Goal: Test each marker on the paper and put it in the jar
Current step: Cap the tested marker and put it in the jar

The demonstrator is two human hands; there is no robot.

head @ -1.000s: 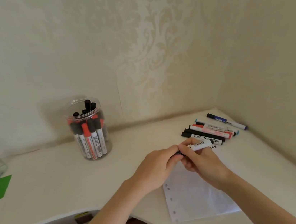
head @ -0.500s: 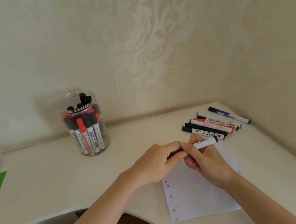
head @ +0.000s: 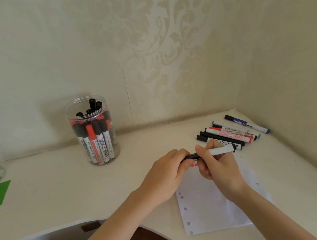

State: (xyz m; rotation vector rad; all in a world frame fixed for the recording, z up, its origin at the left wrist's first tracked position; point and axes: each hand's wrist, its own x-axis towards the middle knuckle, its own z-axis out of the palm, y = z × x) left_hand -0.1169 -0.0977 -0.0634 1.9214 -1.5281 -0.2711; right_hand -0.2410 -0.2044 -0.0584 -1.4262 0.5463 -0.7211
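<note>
The marker [head: 217, 151] lay level between both hands in the head view, just above the top edge of the paper [head: 208, 212] and well right of the jar [head: 91, 130]. The right hand [head: 218, 167] pinched its white barrel between thumb and curled fingers, while the left hand [head: 168, 174] was curled round the black cap end; whether the cap was coming off or going back on could not be told. Red marks [head: 193, 164] showed on the paper just under the hands, though which pen made them was not clear. The step seemed to be the capping or uncapping of this one marker. To do it well, the pull or push needed to run straight along the barrel, with the right hand holding steady and the left hand doing the travelling, over the paper so that a stray tip would mark only the sheet. A sideways twist might have bent the tip or smeared the fingers. The loose markers [head: 232, 132] lay in a row beyond the paper's far edge, near the right hand, so an elbow swing could have scattered them. The jar, already well filled, stood upright on the table [head: 48, 196], far left of the paper.
</note>
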